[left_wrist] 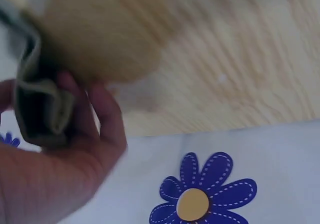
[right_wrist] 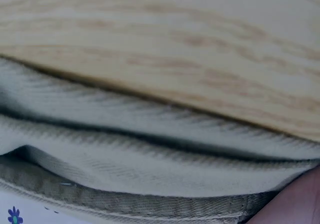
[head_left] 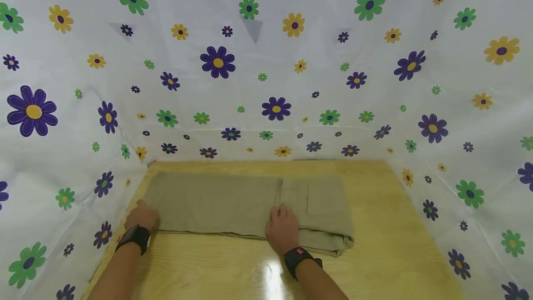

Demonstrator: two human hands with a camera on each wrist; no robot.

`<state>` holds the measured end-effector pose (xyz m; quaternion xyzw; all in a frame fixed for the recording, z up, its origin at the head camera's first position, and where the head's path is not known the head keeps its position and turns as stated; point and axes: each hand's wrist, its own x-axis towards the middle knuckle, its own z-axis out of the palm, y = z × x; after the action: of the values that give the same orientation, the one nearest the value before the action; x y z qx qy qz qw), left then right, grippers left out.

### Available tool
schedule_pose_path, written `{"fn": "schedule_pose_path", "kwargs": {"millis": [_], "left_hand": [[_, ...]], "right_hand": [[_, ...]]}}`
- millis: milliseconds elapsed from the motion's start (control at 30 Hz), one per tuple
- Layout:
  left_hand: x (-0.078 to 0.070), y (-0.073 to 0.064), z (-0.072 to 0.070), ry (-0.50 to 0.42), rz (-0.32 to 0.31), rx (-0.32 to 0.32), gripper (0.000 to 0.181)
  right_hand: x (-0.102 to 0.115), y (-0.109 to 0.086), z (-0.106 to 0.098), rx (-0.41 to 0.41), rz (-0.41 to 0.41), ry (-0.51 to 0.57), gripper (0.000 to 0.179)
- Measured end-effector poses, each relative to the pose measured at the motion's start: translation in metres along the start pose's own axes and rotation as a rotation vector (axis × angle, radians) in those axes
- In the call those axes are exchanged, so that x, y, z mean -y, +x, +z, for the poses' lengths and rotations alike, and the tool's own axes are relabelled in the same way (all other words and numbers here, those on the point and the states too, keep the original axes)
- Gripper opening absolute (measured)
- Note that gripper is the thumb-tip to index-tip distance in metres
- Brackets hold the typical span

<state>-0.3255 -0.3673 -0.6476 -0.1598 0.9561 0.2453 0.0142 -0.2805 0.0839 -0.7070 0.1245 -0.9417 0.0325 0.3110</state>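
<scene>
Head view: fairly bright, soft light, mostly sharp. White glare on tabletop (head_left: 387, 263), left of right hand's (head_left: 283, 228) wrist, toward the camera. Faint shadow right of left hand's (head_left: 142, 216) forearm. Left wrist: left hand blurred, brownish shadow beyond fingertips. Right wrist: dimmer, greyish; cloth (right_wrist: 125, 171) beside right hand soft, wood grain smeared, dark between folds.

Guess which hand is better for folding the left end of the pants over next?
Probably the left hand: its fingers grip the pants at that end, while the right hand sits farther along, toward the pocket.
</scene>
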Motion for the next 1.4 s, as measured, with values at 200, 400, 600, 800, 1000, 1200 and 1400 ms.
{"fn": "schedule_pose_path", "kwargs": {"millis": [200,400,600,800,1000,1200,1400], "left_hand": [[-0.037,-0.004,-0.015,-0.117,0.152,-0.040,0.054],[-0.080,-0.015,-0.006,-0.205,0.356,-0.166,0.043],[-0.139,-0.032,0.019,-0.223,0.520,-0.208,0.036],[-0.203,-0.055,0.060,-0.243,0.595,-0.176,0.034],[-0.261,-0.089,0.110,-0.240,0.608,-0.121,0.032],[-0.287,-0.110,0.144,-0.178,0.674,-0.106,0.028],[-0.286,-0.113,0.160,-0.199,0.782,-0.128,0.030]], "right_hand": [[0.001,0.007,0.001,0.003,-0.011,0.011,0.015],[0.009,0.002,-0.007,0.056,0.002,0.048,0.020],[0.005,-0.005,-0.009,0.106,0.023,0.070,0.017],[0.004,0.002,-0.007,0.078,0.024,0.056,0.019],[0.002,0.003,-0.004,0.075,0.051,0.052,0.018],[0.001,0.007,-0.003,0.038,0.039,0.038,0.028],[0.000,0.007,-0.005,0.049,0.018,0.006,0.036]]}}
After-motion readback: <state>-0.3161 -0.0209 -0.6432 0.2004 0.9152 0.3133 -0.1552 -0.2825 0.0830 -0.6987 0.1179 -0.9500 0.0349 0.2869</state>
